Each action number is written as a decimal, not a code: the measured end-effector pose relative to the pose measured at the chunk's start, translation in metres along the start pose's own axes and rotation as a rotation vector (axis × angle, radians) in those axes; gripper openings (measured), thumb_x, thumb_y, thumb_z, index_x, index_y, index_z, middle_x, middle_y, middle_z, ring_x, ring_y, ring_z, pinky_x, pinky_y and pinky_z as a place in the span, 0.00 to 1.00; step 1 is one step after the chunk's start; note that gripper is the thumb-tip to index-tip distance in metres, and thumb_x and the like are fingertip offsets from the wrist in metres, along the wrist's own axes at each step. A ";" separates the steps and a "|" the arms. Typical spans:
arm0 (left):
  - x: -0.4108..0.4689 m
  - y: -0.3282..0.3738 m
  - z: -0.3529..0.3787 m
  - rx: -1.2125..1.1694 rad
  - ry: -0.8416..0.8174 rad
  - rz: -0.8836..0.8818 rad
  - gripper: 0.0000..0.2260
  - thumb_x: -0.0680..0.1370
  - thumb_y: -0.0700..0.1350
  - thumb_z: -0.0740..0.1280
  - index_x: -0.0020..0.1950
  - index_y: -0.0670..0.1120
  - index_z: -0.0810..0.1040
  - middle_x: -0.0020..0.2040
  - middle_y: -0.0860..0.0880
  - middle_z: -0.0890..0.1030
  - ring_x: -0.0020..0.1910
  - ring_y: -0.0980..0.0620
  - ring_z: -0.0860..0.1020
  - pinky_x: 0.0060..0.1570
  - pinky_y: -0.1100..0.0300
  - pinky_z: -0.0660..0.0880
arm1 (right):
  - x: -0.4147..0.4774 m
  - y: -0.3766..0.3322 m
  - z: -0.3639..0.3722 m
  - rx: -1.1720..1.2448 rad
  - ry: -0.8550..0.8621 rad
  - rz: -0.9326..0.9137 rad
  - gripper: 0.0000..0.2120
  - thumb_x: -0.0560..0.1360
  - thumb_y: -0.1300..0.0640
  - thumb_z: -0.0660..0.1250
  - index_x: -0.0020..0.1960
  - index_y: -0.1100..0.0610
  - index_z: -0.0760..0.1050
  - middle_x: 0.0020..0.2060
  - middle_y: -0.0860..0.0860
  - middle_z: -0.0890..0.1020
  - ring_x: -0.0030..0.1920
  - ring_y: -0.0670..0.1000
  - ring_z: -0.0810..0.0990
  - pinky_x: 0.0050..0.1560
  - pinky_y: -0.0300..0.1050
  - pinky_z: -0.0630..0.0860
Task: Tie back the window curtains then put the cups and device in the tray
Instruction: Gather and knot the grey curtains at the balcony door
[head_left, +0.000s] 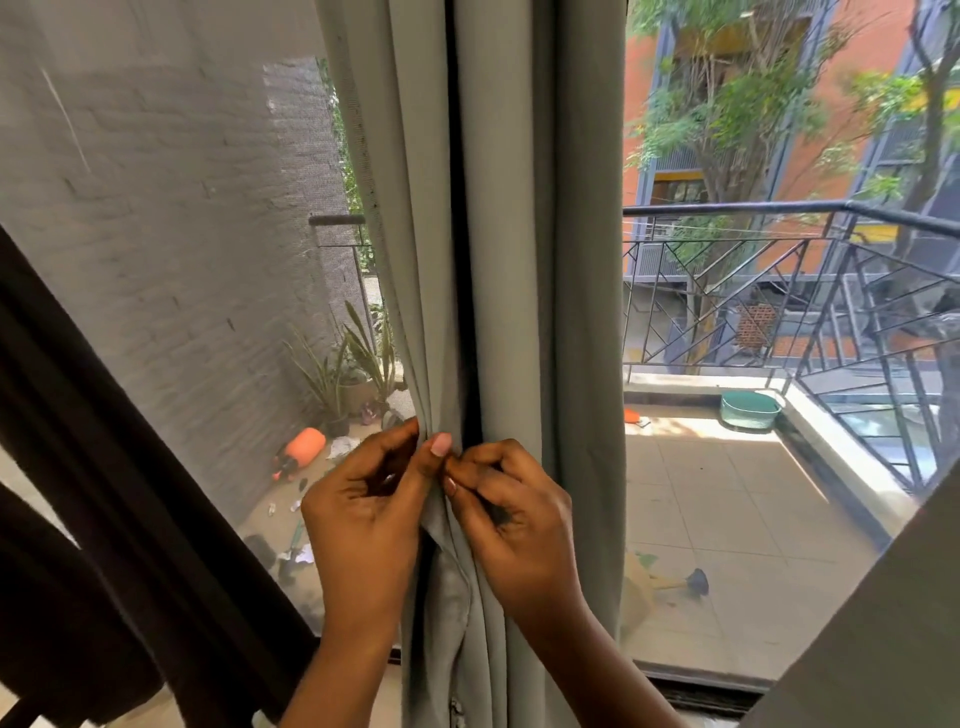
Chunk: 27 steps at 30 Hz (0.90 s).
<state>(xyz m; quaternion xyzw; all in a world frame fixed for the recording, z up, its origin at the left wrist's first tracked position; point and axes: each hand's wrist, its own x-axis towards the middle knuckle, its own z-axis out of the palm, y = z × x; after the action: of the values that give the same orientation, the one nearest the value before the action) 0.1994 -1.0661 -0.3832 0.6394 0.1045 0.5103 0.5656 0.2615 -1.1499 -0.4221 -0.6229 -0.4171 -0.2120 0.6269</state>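
While the curtain (519, 234) is pinched by left hand (363, 504) and right hand (514, 512), folds are best bunched tight before tying.

Your left hand (363, 509) and right hand (514, 514) meet in front of the gathered grey curtain (519, 260), fingers curled, each pinching its folds, thumb tips almost touching. The curtain hangs as a narrow bunch between two window panes. A dark curtain (104, 467) slants across the lower left. Through the glass you see potted plants (343, 374), an orange bottle (304, 447) lying near them, and a green tub (750, 410) below the black railing (779, 291)
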 end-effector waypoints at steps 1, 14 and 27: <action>0.004 -0.001 -0.001 0.051 0.009 0.033 0.08 0.68 0.44 0.74 0.46 0.50 0.82 0.39 0.59 0.85 0.39 0.60 0.83 0.43 0.68 0.78 | 0.000 0.002 -0.003 -0.031 -0.035 -0.008 0.11 0.75 0.57 0.66 0.55 0.57 0.81 0.45 0.48 0.79 0.45 0.45 0.80 0.43 0.42 0.78; 0.007 -0.017 -0.003 0.173 0.125 0.052 0.11 0.73 0.40 0.73 0.55 0.40 0.82 0.47 0.47 0.84 0.48 0.49 0.83 0.51 0.46 0.80 | 0.039 0.019 -0.004 -0.419 0.236 0.190 0.27 0.70 0.43 0.71 0.64 0.50 0.69 0.53 0.48 0.77 0.53 0.50 0.76 0.51 0.50 0.78; -0.020 0.006 -0.008 0.087 0.056 -0.056 0.11 0.72 0.38 0.73 0.54 0.42 0.83 0.46 0.50 0.85 0.47 0.51 0.84 0.51 0.48 0.80 | -0.011 -0.014 -0.001 -0.259 0.317 -0.070 0.11 0.75 0.62 0.66 0.57 0.59 0.79 0.47 0.49 0.79 0.48 0.37 0.77 0.49 0.31 0.75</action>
<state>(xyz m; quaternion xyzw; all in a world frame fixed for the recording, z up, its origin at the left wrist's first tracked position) 0.1816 -1.0771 -0.3899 0.6458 0.1601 0.5068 0.5482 0.2447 -1.1555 -0.4221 -0.6422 -0.3041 -0.3808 0.5917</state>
